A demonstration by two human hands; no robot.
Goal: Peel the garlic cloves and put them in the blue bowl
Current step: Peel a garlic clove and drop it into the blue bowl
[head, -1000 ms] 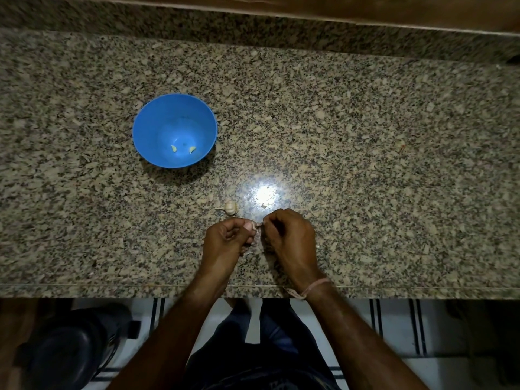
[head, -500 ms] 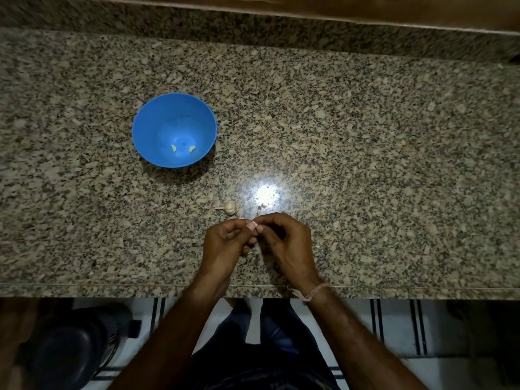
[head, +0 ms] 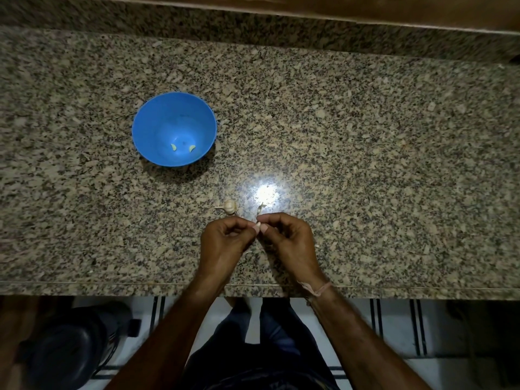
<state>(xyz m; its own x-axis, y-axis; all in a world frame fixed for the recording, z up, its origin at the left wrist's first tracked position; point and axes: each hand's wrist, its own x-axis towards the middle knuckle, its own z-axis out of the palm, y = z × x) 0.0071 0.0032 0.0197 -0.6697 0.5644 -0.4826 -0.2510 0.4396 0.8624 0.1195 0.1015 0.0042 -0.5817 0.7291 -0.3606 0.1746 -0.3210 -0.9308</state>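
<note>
Two peeled cloves (head: 173, 147) in one blue bowl (head: 146, 128) — one garlic head (head: 230, 206) outside.

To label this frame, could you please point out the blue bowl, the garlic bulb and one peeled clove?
blue bowl (head: 166, 116): head view, bare inner wall.
garlic bulb (head: 230, 206): head view, its rounded body.
peeled clove (head: 173, 147): head view, middle of the left one.

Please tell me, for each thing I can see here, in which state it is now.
blue bowl, upright on the counter, with two peeled cloves inside.
garlic bulb, unpeeled, lying on the counter, apart from both hands.
garlic clove, pinched between both hands, mostly hidden.
left hand, fingers curled, pinching the clove.
right hand, fingers curled, pinching the clove.
skin scrap, lying on the counter just beyond the right hand.
</note>
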